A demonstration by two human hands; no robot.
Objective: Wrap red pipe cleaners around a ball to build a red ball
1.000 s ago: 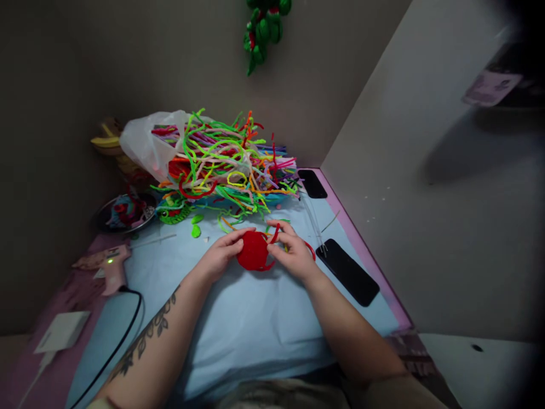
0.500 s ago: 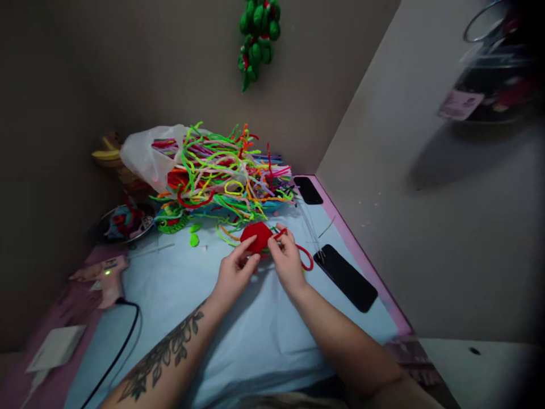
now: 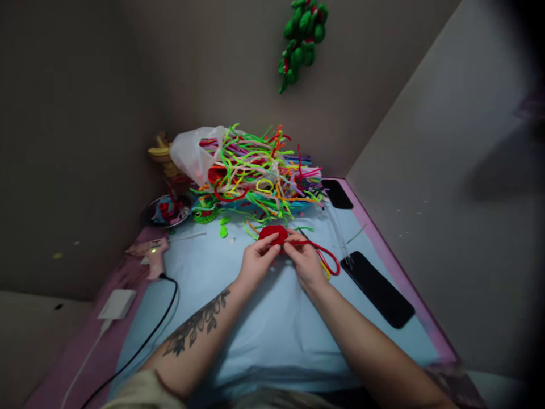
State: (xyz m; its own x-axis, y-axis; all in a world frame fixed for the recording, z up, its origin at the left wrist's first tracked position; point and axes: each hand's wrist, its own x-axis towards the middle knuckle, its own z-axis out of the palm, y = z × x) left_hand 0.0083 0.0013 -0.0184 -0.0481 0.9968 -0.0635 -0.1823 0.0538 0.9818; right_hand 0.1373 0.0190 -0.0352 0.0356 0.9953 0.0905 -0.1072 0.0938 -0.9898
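A red fuzzy piece [image 3: 271, 231], rounded and apparently made of pipe cleaner, is held up between my two hands over the blue cloth. My left hand [image 3: 260, 260] pinches its near left side, thumb and fingers closed on it. At its right edge, my right hand [image 3: 305, 262] has its fingertips closed around the red pipe cleaner [image 3: 331, 255], which loops away to the right. The fingers cover much of the piece's lower edge. Just behind it lie a few green and orange stems [image 3: 252, 228], partly hidden.
A heap of coloured pipe cleaners [image 3: 259, 170] spills from a plastic bag [image 3: 193, 152] at the back. On the left are a pink glue gun [image 3: 156, 258], its black cord, a white box [image 3: 117, 304] and a bowl [image 3: 147, 216]. Black phones [image 3: 378, 289] [image 3: 338, 194] lie right.
My view has turned left, so everything sits further right in the picture. The red piece has tilted between my fingers, and its loose loop reaches further out to the right.
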